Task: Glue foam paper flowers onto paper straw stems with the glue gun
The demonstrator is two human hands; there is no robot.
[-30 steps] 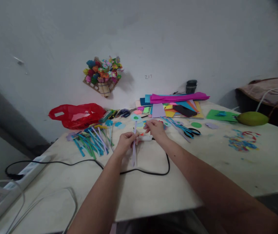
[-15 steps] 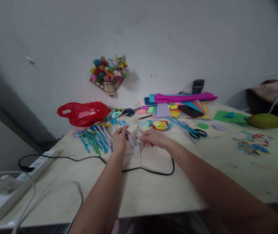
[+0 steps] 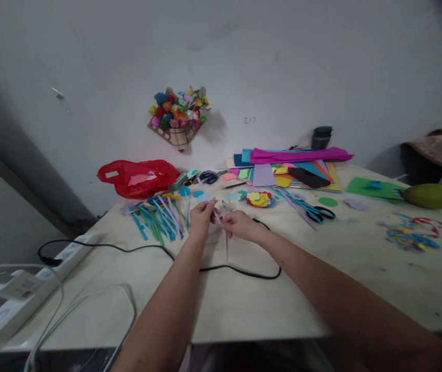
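My left hand [image 3: 202, 218] is closed in a pinch around a narrow lilac paper strip [image 3: 201, 185]. The strip slants up and away, and a pale teal paper flower [image 3: 192, 174] shows by its upper end. My right hand [image 3: 239, 226] has its fingertips pinched at the strip's lower end, close beside the left fingers. Just behind the right fingers stands what looks like a whitish glue gun [image 3: 224, 206], mostly hidden. Left of my hands lies a spread of blue, green and lilac paper strips [image 3: 155, 219].
A black cable [image 3: 240, 271] loops across the table to a white power strip [image 3: 69, 263]. Behind are a red plastic bag [image 3: 139, 178], stacked coloured sheets [image 3: 298, 156] and stacked paper flowers [image 3: 259, 199]. To the right lie black scissors [image 3: 327, 213], paper scraps [image 3: 412, 237] and a green-yellow pouch-like object [image 3: 433, 196].
My right hand has left the whitish glue gun and come to the lower end of the lilac strip. The view has shifted slightly, moving the scene to the right.
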